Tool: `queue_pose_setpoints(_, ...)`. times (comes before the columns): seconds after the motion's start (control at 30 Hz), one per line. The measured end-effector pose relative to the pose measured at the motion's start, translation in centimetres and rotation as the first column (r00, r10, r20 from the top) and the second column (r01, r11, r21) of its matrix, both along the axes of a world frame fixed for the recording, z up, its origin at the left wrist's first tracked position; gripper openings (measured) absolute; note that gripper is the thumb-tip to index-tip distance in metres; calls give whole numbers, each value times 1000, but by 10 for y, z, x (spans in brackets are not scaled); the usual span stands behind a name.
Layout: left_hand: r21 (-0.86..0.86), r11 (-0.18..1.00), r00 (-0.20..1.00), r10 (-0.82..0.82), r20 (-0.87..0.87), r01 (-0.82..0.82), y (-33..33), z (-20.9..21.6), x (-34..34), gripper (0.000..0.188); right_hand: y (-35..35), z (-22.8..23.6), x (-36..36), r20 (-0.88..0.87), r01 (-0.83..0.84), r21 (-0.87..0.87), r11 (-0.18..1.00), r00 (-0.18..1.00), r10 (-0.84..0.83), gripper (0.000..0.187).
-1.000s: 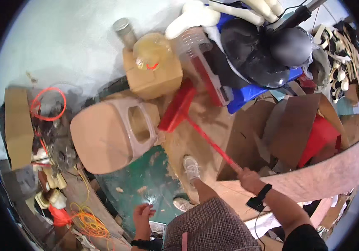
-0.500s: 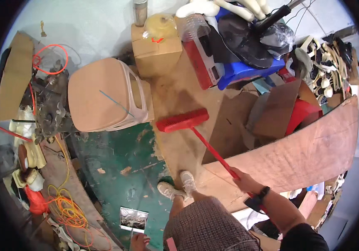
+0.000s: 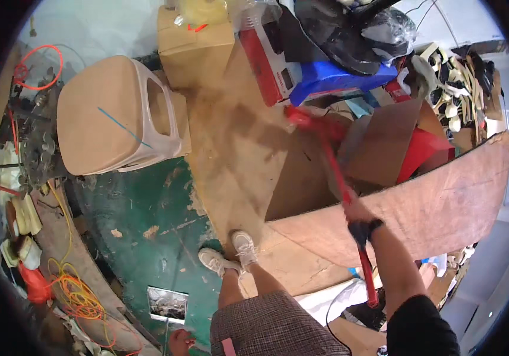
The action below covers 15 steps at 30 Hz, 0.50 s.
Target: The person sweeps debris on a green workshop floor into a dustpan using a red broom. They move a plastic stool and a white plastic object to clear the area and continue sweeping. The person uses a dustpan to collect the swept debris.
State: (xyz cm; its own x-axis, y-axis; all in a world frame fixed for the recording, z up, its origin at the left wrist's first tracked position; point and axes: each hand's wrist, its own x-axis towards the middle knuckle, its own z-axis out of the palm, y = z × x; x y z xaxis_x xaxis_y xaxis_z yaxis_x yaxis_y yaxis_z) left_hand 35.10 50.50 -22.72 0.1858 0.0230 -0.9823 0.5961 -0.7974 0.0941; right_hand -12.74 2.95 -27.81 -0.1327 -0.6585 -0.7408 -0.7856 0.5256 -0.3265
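My right hand (image 3: 358,212) grips the handle of a red broom (image 3: 335,169) on the right. The broom head is lifted and smeared by motion, over the spot between the brown floor sheet (image 3: 230,160) and an open cardboard box (image 3: 382,139). At the bottom left, my left hand (image 3: 181,342) is closed around the thin handle of a dustpan (image 3: 168,321). Greyish debris lies in the pan, which rests on the green floor (image 3: 141,207). My fingers there are partly cut off by the lower edge.
A beige plastic stool (image 3: 103,118) stands at left, beside a cardboard carton (image 3: 195,50). A curved plywood panel (image 3: 420,202) borders the right. Blue and red boxes (image 3: 343,77) carry black items. Coiled orange hoses (image 3: 82,293) lie lower left; a dark metal machine (image 3: 35,136) stands behind.
The broom head has swung right and up off the brown sheet toward the cardboard box. My view has shifted right, and the dustpan stays on the green floor.
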Motion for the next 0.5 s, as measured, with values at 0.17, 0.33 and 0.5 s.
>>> queue_pose_setpoints(0.17,-55,998,1000,-8,15,8,32,-18,-5,40,62,134,42,-30,-33,322,946,999,45,54)
queue_pose_setpoints(0.33,-113,988,991,92,-96,-103,38,-25,5,44,7,81,-2,-103,-174,-1,985,980,172,48)
queue_pose_setpoints(0.5,-247,928,960,-261,103,279,69,-41,-15,50,-72,12,-40,-55,-189,26,982,980,190,53)
